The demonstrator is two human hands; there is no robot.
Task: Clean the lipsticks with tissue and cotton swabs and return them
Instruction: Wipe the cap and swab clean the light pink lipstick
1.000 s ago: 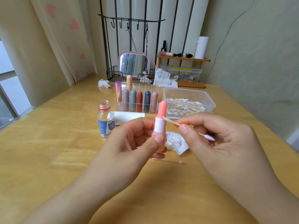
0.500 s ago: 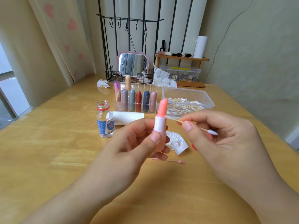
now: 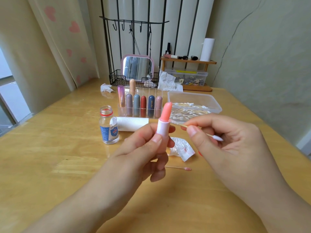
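My left hand [image 3: 144, 148] grips an open lipstick [image 3: 164, 118] upright, its coral bullet wound up out of a white tube. My right hand [image 3: 223, 140] pinches a cotton swab [image 3: 217, 137] by its wooden stick; the swab's far tip touches the rim of the white tube just below the bullet. A clear organiser [image 3: 140, 106] behind holds several capped lipsticks standing upright. On the table under my hands lie a crumpled tissue with red marks [image 3: 182, 149] and a used, pink-tipped swab [image 3: 180, 168].
A small open glass bottle [image 3: 109, 126] with a blue label stands at the left beside a lying tissue roll [image 3: 133, 123]. A clear box of cotton swabs [image 3: 193, 105] sits at the right. Mirror [image 3: 137, 67], wire rack, wooden shelf and more tissues fill the back.
The swab's tip has slid down from the bullet's side to the rim of the white tube. My right hand has shifted slightly right and down. The lipstick stays upright.
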